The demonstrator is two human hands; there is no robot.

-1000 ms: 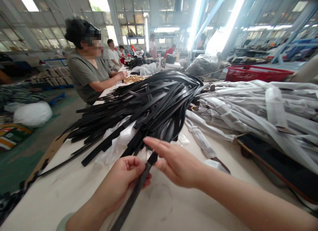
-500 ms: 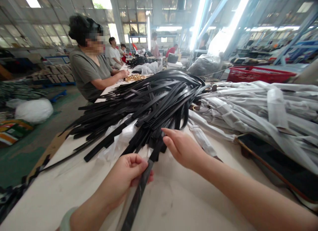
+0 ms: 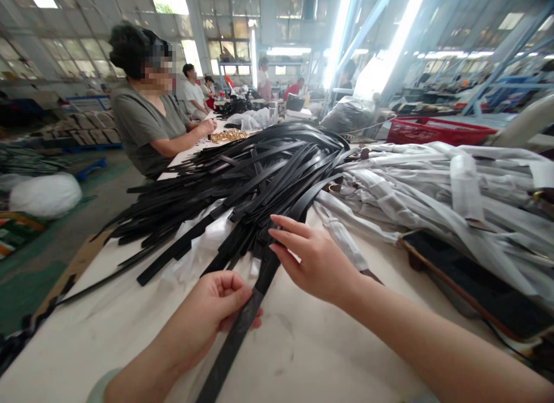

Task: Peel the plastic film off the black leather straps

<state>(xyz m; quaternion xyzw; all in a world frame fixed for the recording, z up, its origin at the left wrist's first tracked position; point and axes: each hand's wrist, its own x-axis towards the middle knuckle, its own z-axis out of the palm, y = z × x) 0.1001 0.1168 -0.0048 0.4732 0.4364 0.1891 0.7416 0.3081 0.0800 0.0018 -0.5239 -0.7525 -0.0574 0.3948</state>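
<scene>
My left hand [image 3: 205,310] pinches a black strap [image 3: 231,345] between thumb and fingers. The strap runs from the lower edge of the view up toward a large heap of black straps [image 3: 281,160]. My right hand [image 3: 320,261] is open, its fingers apart and stretched over the strap farther up; whether the fingertips touch it I cannot tell. Clear plastic wrap [image 3: 197,250] lies under the straps on the left. White-wrapped straps [image 3: 398,183] are heaped to the right of the black ones.
A dark flat device [image 3: 471,279] rests on a brown stand on the white table [image 3: 108,334], at the right. Behind are a red basket [image 3: 437,130] and a filled plastic bag [image 3: 350,114]. A co-worker [image 3: 147,108] sits at the left by gold-coloured pieces [image 3: 229,135].
My right hand's fingers have spread apart, and a strap on the heap's right side now lies straighter toward my hands. My left hand keeps its pinch. The view has shifted slightly right.
</scene>
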